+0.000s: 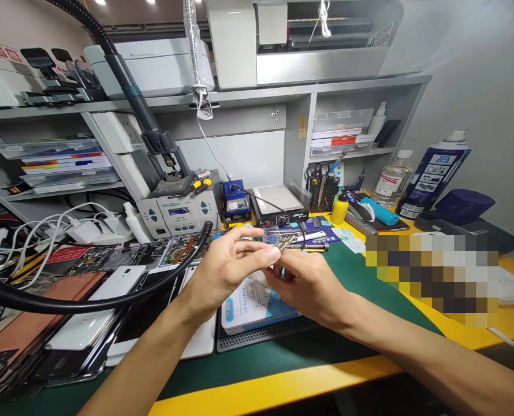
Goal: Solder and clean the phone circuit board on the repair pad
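Note:
Over the middle of the bench, my left hand [228,263] and my right hand [313,283] meet at the fingertips. Between them is a small shiny metal piece [288,241], too small and partly covered to name. My left thumb and fingers are closed on it. The fingers of my right hand are curled and press against its near side. Below the hands lies a white and blue printed box [242,309], resting on a dark perforated pad [235,342]. Just behind my fingers, a dark pen-like tool [315,247] lies beside a white stick [311,236].
Stacked phones [96,306] and panels fill the left side, crossed by a black hose [122,303]. Behind stand a grey soldering station [174,215], a heating plate [278,202] and a yellow bottle [339,209]. A spray can [432,173] stands at right.

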Action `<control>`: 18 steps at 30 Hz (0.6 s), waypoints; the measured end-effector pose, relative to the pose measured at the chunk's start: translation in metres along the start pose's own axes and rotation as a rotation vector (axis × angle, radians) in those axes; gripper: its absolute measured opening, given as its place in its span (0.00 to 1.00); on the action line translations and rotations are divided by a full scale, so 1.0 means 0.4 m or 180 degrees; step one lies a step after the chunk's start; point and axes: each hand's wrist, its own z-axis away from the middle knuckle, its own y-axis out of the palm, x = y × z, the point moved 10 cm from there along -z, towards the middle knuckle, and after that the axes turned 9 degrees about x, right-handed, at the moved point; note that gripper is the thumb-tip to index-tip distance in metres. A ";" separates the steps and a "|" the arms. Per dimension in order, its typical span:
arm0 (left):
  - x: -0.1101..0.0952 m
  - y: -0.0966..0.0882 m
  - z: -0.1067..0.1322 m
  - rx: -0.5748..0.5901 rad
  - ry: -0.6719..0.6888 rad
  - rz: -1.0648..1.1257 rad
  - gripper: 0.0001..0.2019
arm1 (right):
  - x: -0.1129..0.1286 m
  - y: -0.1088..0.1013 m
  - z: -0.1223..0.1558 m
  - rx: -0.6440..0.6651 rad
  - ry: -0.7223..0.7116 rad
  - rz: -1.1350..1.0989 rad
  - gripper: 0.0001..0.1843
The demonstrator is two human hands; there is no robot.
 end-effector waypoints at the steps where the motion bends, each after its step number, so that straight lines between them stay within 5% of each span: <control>1: 0.000 0.001 0.001 0.0001 -0.0004 -0.0007 0.30 | -0.001 0.000 0.001 -0.0007 -0.0003 0.0011 0.09; 18: -0.003 0.000 -0.002 0.0053 -0.0004 -0.0026 0.31 | 0.004 0.003 0.003 0.0069 -0.0082 0.0067 0.10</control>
